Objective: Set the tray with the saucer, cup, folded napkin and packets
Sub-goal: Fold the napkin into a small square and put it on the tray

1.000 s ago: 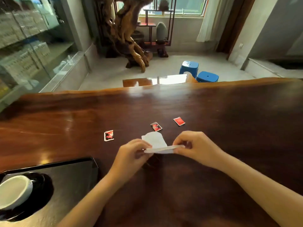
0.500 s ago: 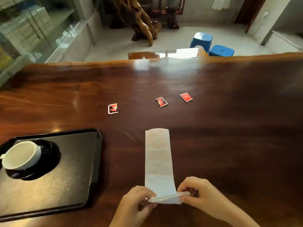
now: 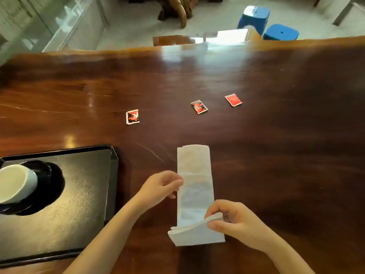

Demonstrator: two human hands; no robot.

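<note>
Head view: your right hand (image 3: 235, 222) pinches the napkin (image 3: 194, 186)'s near end up off the table (image 3: 276, 135); your left hand (image 3: 160, 186), loosely curled, steadies its left edge. It's limp, light paper, so grip the layered fold, right of the tray (image 3: 88, 194).

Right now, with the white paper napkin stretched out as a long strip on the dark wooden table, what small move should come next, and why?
Probably fold the near end forward: the right hand pinches the lifted near end of the white paper napkin, the left hand touches its left edge, and it lies long and unfolded beside the black rectangular tray.
</note>
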